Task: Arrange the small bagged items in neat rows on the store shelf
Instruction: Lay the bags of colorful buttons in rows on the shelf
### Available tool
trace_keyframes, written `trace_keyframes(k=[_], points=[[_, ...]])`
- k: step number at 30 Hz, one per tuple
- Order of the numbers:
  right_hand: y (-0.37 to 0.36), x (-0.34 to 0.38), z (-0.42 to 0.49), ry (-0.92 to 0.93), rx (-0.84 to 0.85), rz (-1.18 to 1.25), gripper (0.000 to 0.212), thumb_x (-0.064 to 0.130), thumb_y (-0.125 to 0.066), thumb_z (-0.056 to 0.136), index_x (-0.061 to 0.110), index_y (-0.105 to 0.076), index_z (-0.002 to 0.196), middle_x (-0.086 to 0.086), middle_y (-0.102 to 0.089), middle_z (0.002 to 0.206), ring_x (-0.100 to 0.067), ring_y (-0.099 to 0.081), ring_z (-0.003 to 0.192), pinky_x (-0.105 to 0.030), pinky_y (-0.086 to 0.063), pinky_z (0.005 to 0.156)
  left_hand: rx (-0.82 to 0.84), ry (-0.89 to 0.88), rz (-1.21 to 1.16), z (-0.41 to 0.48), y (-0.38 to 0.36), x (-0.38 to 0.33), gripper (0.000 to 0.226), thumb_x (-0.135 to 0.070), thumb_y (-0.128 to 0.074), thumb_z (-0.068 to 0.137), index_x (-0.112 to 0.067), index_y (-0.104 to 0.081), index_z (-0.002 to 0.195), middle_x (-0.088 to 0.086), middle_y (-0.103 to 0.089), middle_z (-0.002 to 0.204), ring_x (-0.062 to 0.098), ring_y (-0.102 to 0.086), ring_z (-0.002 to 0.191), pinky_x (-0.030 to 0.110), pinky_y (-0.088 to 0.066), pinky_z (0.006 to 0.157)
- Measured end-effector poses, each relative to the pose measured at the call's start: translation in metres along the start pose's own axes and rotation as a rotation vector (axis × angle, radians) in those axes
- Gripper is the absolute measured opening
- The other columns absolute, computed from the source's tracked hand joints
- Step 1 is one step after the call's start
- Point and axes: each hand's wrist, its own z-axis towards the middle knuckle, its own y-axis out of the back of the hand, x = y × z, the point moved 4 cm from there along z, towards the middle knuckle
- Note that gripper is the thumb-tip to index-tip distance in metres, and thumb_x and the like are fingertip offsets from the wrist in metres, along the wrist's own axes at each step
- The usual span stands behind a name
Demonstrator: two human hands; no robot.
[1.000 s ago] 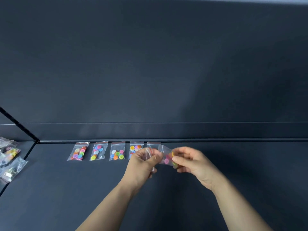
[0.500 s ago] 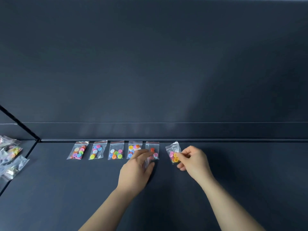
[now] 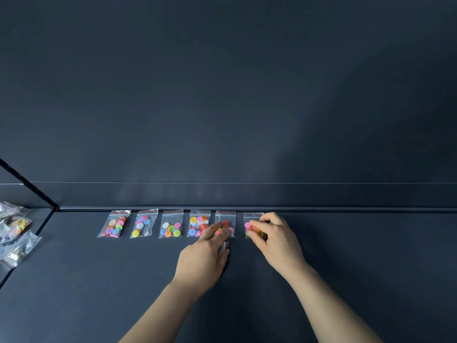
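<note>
The left hand (image 3: 205,253) lies flat-fingered on the fifth bag (image 3: 225,217); the right hand (image 3: 277,240) pinches the sixth bag (image 3: 247,226).

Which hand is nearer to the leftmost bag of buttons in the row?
Left. The left hand presses the fifth bag, four places right of the leftmost bag; the right hand grips the sixth bag, farther right.

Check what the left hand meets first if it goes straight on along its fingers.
The left hand points up and right, and its fingertips seem to rest on the fifth bag from the left. Going on, it would likely push that bag toward the back ledge. Depth is hard to judge.
</note>
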Motion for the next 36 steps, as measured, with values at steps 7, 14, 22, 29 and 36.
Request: trace_keyframes(k=[7,14,22,29,36], points=[[-0.002,0.000,0.002,-0.004,-0.032,-0.019,0.022,0.037,-0.069,0.084,0.027,-0.073,0.103,0.007,-0.057,0.100,-0.016,-0.058,0.088,-0.027,-0.049,0.064,-0.002,-0.016,0.001,-0.001,0.001,0.000,0.041,-0.040,-0.046,0.095,-0.047,-0.042,0.136,-0.033,-0.025,0.147,0.002,-0.059,0.107,0.021,-0.051,0.072],[0.009,0.003,-0.001,-0.067,0.007,0.144,0.033,0.041,-0.065,0.087,0.025,-0.068,0.115,0.010,-0.057,0.106,-0.005,-0.056,0.086,-0.026,-0.049,0.071,-0.045,0.241,-0.617,-0.001,0.009,0.001,0.026,-0.034,-0.075,0.077,-0.017,-0.057,0.081,-0.006,-0.055,0.075,0.006,-0.049,0.062,0.012,-0.039,0.057],[0.037,0.031,-0.011,-0.320,0.322,0.893,0.014,0.024,-0.070,0.085,0.011,-0.074,0.090,0.014,-0.068,0.073,0.006,-0.056,0.064,-0.010,-0.042,0.062,0.221,0.183,-0.912,0.004,0.010,-0.024,0.016,-0.011,-0.077,0.076,-0.004,-0.066,0.083,0.006,-0.066,0.067,0.013,-0.053,0.057,0.024,-0.042,0.051],[0.054,0.015,-0.014,-0.345,0.320,0.942,0.012,0.009,-0.061,0.091,0.010,-0.066,0.081,-0.001,-0.067,0.074,-0.010,-0.063,0.069,-0.023,-0.053,0.068,0.158,0.304,-1.117,0.003,0.007,-0.029,0.011,-0.019,-0.077,0.077,-0.014,-0.070,0.084,0.001,-0.064,0.069,0.009,-0.048,0.050,0.021,-0.035,0.044],[0.063,-0.003,-0.017,-0.352,0.210,0.795,0.015,0.009,-0.051,0.097,0.006,-0.061,0.086,-0.008,-0.067,0.075,-0.015,-0.065,0.065,-0.029,-0.057,0.065,0.160,0.340,-1.123,0.004,-0.004,-0.049,0.023,-0.018,-0.079,0.075,-0.005,-0.066,0.088,0.006,-0.071,0.076,0.015,-0.066,0.060,0.022,-0.034,0.042]])
